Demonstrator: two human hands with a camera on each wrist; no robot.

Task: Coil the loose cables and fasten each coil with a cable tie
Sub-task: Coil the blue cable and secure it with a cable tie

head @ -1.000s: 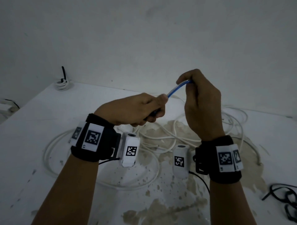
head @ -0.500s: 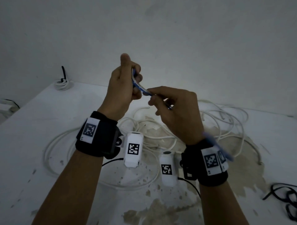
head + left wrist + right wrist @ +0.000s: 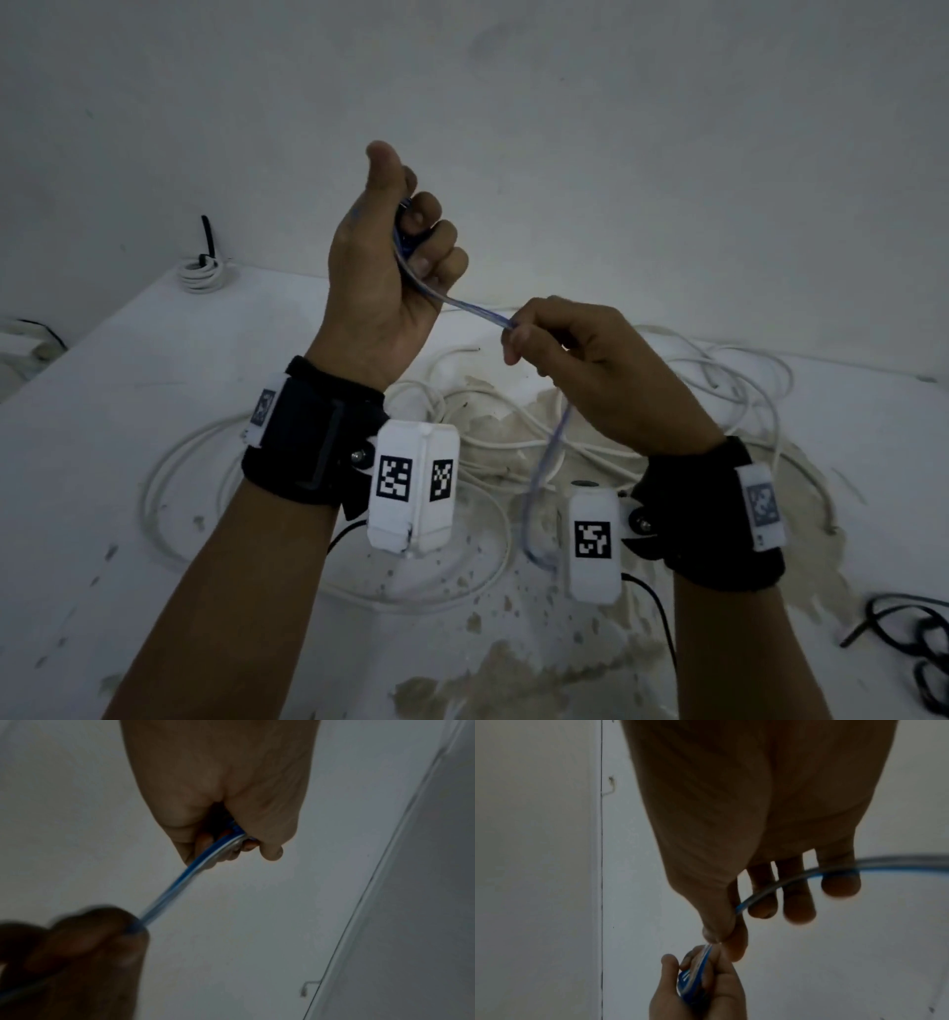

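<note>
Bare room, plain white wall [image 3: 616, 128], stained white table [image 3: 77, 462]

Both forearms raised in front of the body, each wrist wrapped in a black band carrying a white camera block. Left hand [image 3: 390, 267] held higher, palm turned inward, thumb pointing straight up, fingers [image 3: 436, 241] curled tight into the palm in a closed grip. Right hand [image 3: 590, 370] lower and to the right, back of the hand upward, thumb and forefinger pinched together at the tip, remaining fingers [image 3: 798, 902] loosely extended and slightly spread.
</note>
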